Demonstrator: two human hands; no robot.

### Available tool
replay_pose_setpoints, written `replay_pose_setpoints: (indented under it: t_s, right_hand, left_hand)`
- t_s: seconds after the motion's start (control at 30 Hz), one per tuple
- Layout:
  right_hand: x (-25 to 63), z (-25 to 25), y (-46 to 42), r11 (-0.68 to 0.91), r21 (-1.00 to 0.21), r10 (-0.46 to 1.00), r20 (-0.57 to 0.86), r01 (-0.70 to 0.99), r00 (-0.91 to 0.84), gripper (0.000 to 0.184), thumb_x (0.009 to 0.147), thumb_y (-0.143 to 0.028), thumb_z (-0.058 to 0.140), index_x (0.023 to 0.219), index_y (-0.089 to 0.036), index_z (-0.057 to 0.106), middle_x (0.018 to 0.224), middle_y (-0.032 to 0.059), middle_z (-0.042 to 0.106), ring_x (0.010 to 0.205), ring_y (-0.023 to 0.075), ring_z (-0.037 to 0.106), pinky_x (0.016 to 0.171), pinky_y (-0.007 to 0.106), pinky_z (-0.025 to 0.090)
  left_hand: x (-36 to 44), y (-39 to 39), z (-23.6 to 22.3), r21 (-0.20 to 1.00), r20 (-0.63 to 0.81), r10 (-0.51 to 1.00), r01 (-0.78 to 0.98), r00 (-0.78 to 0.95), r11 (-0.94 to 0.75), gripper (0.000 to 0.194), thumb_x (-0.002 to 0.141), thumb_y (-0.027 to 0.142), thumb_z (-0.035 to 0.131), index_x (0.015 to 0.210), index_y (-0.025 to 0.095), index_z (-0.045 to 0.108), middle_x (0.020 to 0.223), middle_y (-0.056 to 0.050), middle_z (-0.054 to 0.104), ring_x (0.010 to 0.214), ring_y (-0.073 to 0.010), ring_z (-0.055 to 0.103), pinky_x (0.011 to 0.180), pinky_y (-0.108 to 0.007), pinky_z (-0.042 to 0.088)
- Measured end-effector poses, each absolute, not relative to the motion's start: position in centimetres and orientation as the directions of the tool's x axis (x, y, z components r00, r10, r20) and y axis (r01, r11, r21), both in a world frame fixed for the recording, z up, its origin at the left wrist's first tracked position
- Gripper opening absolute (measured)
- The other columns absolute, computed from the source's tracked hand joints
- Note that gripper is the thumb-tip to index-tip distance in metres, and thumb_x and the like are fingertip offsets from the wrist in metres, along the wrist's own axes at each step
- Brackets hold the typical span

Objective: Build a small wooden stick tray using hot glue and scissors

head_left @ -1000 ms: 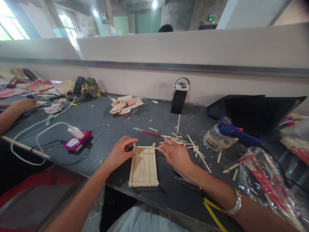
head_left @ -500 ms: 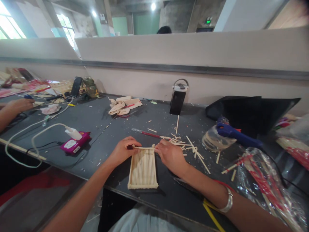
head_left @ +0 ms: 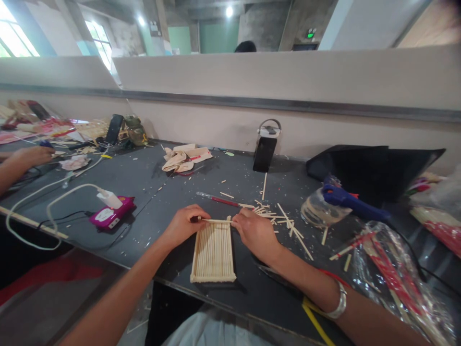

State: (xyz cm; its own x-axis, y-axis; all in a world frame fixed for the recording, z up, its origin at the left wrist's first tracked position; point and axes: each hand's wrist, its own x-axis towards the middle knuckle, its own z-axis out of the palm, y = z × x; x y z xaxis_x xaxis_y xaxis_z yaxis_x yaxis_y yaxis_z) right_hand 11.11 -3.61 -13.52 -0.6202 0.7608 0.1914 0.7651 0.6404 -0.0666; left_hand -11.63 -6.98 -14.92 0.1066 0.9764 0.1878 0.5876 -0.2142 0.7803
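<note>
A small panel of thin wooden sticks (head_left: 213, 250) laid side by side, with raised sticks along its edges, lies flat near the table's front edge. Across its far end runs a single wooden stick (head_left: 218, 221). My left hand (head_left: 186, 223) pinches this stick's left end, at the panel's far left corner. At the right end, my right hand (head_left: 257, 233) has its fingers closed on the same stick, beside the far right corner. Whether the stick touches the panel, I cannot tell.
Loose cut sticks (head_left: 284, 218) and a red pen-like tool (head_left: 223, 199) lie beyond my hands. A blue glue gun (head_left: 355, 202) rests on a round clear container (head_left: 317, 211) at right. A magenta power adapter (head_left: 112, 212) sits left. At far left is another person's hand (head_left: 32, 156).
My hands and the stick stay almost in place over the panel's far end. The other person's hand at far left has shifted slightly right.
</note>
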Motion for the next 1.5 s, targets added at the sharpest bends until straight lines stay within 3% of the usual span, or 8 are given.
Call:
replay_pose_setpoints:
  t_s: [0.23, 0.5, 0.9, 1.5]
  right_hand:
    - [11.2, -13.4, -3.5, 0.648, -0.08, 0.756, 0.191, 0.758, -0.626, 0.024, 0.097, -0.028, 0.048, 0.087, -0.021, 0.068, 0.086, 0.003, 0.066, 0.078, 0.0154, 0.062, 0.06, 0.027, 0.033]
    - [11.0, -13.2, -3.5, 0.651, -0.08, 0.754, 0.187, 0.755, -0.63, 0.025, 0.097, -0.028, 0.048, 0.086, -0.02, 0.068, 0.085, 0.0034, 0.066, 0.078, 0.0162, 0.062, 0.06, 0.027, 0.034]
    - [11.0, -13.3, -3.4, 0.662, -0.097, 0.746, 0.187, 0.743, -0.639, 0.025, 0.098, -0.028, 0.047, 0.088, -0.02, 0.069, 0.087, 0.0042, 0.066, 0.08, 0.0164, 0.062, 0.062, 0.026, 0.036]
    - [10.8, -13.4, -3.5, 0.66, -0.093, 0.746, 0.196, 0.745, -0.637, 0.022, 0.097, -0.027, 0.049, 0.087, -0.019, 0.067, 0.088, 0.0045, 0.067, 0.08, 0.0165, 0.063, 0.062, 0.025, 0.038]
  left_hand:
    - [-11.4, -6.9, -14.6, 0.715, 0.209, 0.968, 0.654, 0.14, -0.249, 0.008, 0.077, 0.018, 0.064, 0.081, 0.019, 0.072, 0.08, -0.002, 0.066, 0.07, -0.0133, 0.06, 0.064, -0.024, 0.046]
    - [-10.5, -6.2, -13.3, 0.535, 0.259, 0.935, 0.77, 0.242, -0.347, 0.007, 0.075, 0.02, 0.071, 0.083, 0.021, 0.073, 0.083, -0.002, 0.069, 0.08, -0.0183, 0.059, 0.079, -0.033, 0.042]
    - [-7.2, -5.7, -12.1, 0.291, 0.206, 0.93, 0.889, 0.303, -0.354, 0.01, 0.079, 0.028, 0.068, 0.075, 0.022, 0.074, 0.078, -0.004, 0.071, 0.085, -0.0245, 0.056, 0.075, -0.036, 0.033]
    - [-6.9, -5.4, -12.6, 0.29, 0.188, 0.929, 0.886, 0.319, -0.363, 0.012, 0.079, 0.018, 0.063, 0.078, 0.021, 0.075, 0.078, -0.005, 0.073, 0.081, -0.0232, 0.059, 0.074, -0.036, 0.034]
